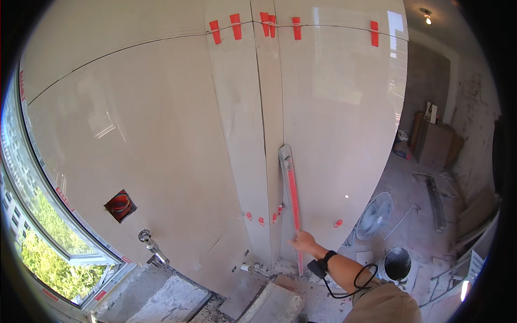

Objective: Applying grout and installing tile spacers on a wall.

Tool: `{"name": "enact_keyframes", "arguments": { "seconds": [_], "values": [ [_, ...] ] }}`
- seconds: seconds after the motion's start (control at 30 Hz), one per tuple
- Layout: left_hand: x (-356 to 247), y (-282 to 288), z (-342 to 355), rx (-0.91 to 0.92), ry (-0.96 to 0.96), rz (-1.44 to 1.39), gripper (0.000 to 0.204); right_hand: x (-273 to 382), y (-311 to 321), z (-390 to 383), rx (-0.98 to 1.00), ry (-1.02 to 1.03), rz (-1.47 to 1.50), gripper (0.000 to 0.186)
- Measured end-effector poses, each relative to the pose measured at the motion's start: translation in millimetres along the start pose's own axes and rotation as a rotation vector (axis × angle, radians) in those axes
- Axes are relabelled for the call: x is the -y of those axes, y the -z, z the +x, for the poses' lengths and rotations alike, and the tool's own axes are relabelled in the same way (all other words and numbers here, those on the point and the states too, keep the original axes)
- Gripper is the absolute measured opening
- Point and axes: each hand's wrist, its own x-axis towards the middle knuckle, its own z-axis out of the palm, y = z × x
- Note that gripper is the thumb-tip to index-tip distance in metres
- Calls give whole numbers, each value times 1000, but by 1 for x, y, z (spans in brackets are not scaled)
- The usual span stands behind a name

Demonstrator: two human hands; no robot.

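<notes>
A long red and grey spirit level (293,191) stands nearly upright, leaning slightly, against the large glossy beige wall tile (339,140) just right of the inner corner. Closed around its lower part is my right hand (305,241), its arm reaching in from the lower right with a black strap and cable at the wrist. Red wedges (235,27) sit along the upper tile joint, and smaller red wedges (262,220) along the lower one. A narrow boxed-out tile column (242,134) lies left of the level. My left hand is out of view.
At lower left are a window (59,231), an electrical box hole (120,206) and a metal pipe fitting (153,246). Rough ledges (167,301) run below the wall. To the right stand a fan (375,215), a black bucket (397,264) and cardboard boxes (432,142).
</notes>
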Motion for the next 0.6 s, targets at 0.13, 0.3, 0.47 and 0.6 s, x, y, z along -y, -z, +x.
{"name": "enact_keyframes", "arguments": {
  "seconds": [0.13, 0.3, 0.47, 0.6],
  "values": [
    [-19, -51, -4, -117, -64, 63, 28, -20, 23, 76, -282, -86, -50, 60],
    [-72, -171, 1, -140, -168, 173, 28, -35, -5, 127, -567, -180, 0, 57],
    [-115, -252, -15, -104, -353, 268, 28, -50, -25, 117, -670, -97, 301, 56],
    [-156, -300, -19, 7, -502, 342, 28, -74, -38, 47, -531, 26, 440, 66]
  ]
}}
